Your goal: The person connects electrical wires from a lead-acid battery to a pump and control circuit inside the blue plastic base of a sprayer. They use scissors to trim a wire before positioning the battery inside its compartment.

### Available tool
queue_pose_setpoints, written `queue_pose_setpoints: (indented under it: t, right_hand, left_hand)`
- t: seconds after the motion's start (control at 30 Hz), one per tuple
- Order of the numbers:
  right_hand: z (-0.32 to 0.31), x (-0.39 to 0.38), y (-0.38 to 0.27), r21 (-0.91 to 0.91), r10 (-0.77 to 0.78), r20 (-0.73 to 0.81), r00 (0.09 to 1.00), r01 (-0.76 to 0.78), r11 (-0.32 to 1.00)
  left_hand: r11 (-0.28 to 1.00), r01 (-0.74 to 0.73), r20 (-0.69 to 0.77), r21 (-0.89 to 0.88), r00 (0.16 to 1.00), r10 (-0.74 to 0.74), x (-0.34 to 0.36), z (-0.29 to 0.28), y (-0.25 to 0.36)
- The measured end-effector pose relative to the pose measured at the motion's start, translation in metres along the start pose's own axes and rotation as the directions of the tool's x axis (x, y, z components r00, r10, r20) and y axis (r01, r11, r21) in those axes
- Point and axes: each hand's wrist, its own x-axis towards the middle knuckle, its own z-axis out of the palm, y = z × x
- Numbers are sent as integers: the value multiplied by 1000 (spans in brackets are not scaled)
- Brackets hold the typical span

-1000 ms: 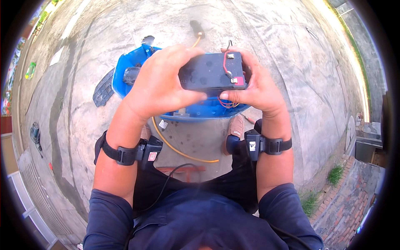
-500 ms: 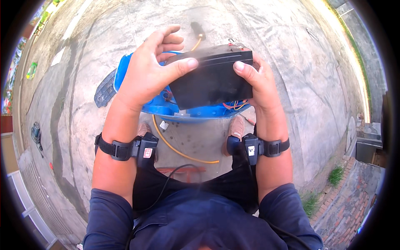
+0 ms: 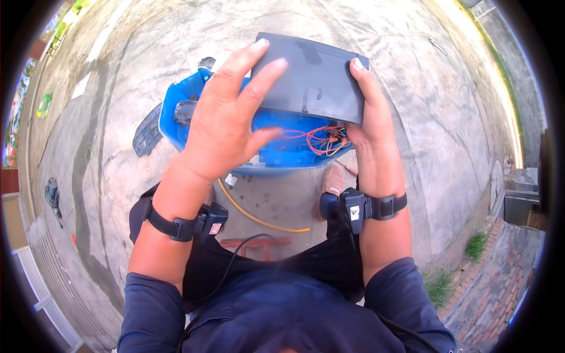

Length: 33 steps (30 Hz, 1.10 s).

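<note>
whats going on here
A person holds a black box above an open blue shell on the ground. The right hand grips the box's right end, thumb on its face. The left hand is spread at the left end; whether it touches is unclear. Wires lie bunched inside the shell.

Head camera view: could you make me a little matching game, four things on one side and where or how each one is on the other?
1. Dark block
2. Wires
3. Hose
4. Curved dark piece

A. Left of the blue shell
B. Held in the right hand
C. Yellow-orange, lying on the ground
D. Tangled, inside the shell

Pairs: 1-B; 2-D; 3-C; 4-A
</note>
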Motion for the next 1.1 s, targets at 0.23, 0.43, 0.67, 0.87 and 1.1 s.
queue_pose_setpoints:
  t: [0.23,0.43,0.67,0.87,1.1]
  right_hand:
    - [-3,3,7,13,53,2,999,-53,998]
    - [0,4,7,95,95,-20,995,-93,991]
    - [7,-2,6,73,130,-46,990,-126,989]
    - [5,-3,4,51,160,-65,985,-157,986]
    - [-5,-2,-3,-98,333,61,941,-326,940]
  left_hand:
    - [924,-86,-17,372,995,100,1,16,8]
    - [882,-51,-11,469,998,63,5,22,9]
    - [862,-77,-145,501,974,172,14,34,-3]
    - [886,-140,-150,441,962,227,17,28,-7]
    - [963,-11,-125,268,991,46,17,9,3]
